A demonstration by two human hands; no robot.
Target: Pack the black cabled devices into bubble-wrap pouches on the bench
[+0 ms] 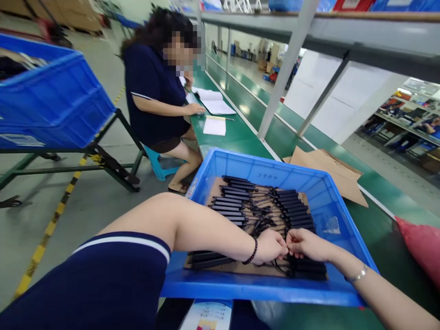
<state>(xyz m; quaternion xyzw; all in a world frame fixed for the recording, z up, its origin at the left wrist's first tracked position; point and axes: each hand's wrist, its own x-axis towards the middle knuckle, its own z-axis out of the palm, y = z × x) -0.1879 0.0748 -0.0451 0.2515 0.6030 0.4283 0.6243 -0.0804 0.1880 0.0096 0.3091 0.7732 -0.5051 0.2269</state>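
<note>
A blue plastic crate point(275, 291) stands in front of me on the green bench. Two columns of slim black bar-shaped parts point(294, 206) lie inside it on a brown cardboard sheet point(237, 272), with thin black cables point(259, 211) tangled between the columns. My left hand point(271, 246) reaches in over the left column, its fingers pinched together. My right hand point(304, 243) comes in from the right, also pinching, and its fingertips meet those of the left above the right column. What lies between the fingertips is too small and hidden to name.
A co-worker point(154, 91) sits on a blue stool point(160, 165) at the green bench point(237, 142), beside open notebooks point(216, 101). Brown cardboard point(326, 172) and a red bag point(419, 243) lie right of the crate. Blue bins point(51, 96) stand on a wheeled rack at left.
</note>
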